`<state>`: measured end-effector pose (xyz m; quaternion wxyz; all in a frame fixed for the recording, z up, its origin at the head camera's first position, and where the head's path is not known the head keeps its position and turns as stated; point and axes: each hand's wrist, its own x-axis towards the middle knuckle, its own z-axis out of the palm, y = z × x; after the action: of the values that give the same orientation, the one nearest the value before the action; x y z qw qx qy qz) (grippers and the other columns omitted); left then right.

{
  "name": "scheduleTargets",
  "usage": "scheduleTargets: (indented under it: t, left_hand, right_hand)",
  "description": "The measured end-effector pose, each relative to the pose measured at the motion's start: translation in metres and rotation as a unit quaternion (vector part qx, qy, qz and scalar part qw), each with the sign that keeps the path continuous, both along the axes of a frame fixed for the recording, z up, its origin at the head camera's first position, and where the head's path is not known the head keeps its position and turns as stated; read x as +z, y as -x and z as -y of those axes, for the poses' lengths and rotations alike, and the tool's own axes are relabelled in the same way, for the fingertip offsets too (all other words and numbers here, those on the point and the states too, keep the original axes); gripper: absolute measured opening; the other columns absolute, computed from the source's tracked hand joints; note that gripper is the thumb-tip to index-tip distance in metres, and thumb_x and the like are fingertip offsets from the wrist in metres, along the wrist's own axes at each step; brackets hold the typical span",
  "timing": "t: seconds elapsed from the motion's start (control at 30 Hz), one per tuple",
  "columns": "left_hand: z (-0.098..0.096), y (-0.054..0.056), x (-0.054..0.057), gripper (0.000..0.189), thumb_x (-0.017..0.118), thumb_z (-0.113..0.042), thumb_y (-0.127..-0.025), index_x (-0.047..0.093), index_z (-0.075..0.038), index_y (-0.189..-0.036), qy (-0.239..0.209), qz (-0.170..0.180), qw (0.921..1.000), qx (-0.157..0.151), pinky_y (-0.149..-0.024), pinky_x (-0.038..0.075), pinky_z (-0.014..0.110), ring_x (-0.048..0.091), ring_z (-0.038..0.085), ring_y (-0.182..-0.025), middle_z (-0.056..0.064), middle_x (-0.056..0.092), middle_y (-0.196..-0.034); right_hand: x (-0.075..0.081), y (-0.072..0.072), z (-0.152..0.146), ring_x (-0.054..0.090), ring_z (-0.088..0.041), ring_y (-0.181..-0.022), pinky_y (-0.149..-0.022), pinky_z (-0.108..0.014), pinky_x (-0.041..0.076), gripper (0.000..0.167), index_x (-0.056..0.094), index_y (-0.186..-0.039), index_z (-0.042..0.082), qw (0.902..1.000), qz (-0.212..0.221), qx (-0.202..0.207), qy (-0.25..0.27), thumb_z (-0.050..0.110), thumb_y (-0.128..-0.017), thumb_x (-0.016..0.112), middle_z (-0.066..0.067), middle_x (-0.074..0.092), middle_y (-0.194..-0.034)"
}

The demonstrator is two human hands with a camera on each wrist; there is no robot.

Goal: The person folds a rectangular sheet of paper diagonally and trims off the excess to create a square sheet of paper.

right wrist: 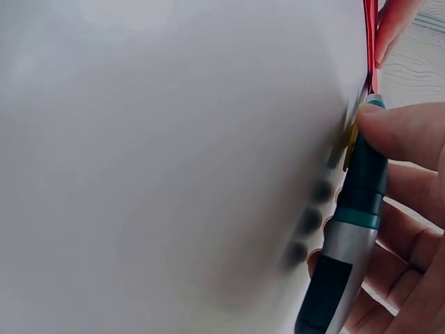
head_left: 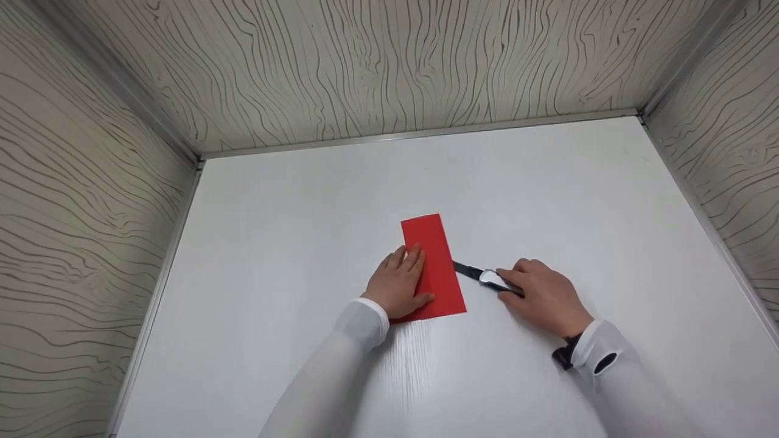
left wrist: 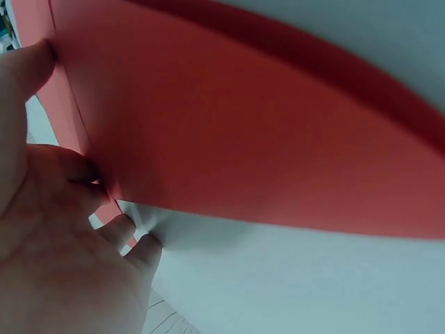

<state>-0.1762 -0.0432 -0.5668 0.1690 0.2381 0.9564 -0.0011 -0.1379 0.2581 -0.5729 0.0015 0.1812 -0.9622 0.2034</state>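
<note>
A red rectangular sheet of paper (head_left: 434, 261) lies on the white table (head_left: 304, 243), apparently folded in two. My left hand (head_left: 398, 283) lies flat on its left half and presses it down with straight fingers. In the left wrist view the red paper (left wrist: 243, 139) fills the frame beside my left hand (left wrist: 62, 229). My right hand (head_left: 541, 292) grips a utility knife (head_left: 484, 277) with a black and silver body, its tip touching the paper's right edge. The right wrist view shows the knife (right wrist: 354, 229) held between thumb and fingers of my right hand (right wrist: 400, 202).
Wood-grain panels (head_left: 395, 67) wall in the table at the back and on both sides, with metal trim along the joins. White table surface stretches around the paper on all sides.
</note>
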Motion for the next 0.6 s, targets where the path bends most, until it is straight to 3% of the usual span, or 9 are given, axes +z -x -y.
scheduleTargets:
  t: [0.4, 0.6]
  left_hand:
    - [-0.001, 0.001, -0.002, 0.093, 0.062, -0.060, -0.094, 0.022, -0.017, -0.165, -0.014, 0.007, 0.9999, 0.001, -0.123, 0.020, 0.044, 0.019, 0.032, -0.154, 0.003, 0.018, -0.170]
    - [-0.001, 0.003, -0.004, 0.085, 0.062, -0.058, -0.095, 0.029, -0.018, -0.163, 0.002, -0.029, 0.9996, -0.006, -0.120, 0.030, 0.044, 0.028, 0.030, -0.150, 0.003, 0.027, -0.167]
  right_hand:
    - [0.000, 0.006, 0.013, 0.049, -0.011, -0.076, -0.062, -0.029, 0.044, 0.043, 0.074, -0.127, 0.012, 0.9999, 0.004, 0.009, -0.001, 0.021, -0.086, 0.082, 0.005, 0.058, -0.090]
    - [-0.001, 0.008, 0.015, 0.048, -0.011, -0.076, -0.061, -0.029, 0.043, 0.042, 0.074, -0.126, 0.012, 0.9999, 0.000, 0.015, -0.005, 0.021, -0.086, 0.082, 0.005, 0.057, -0.090]
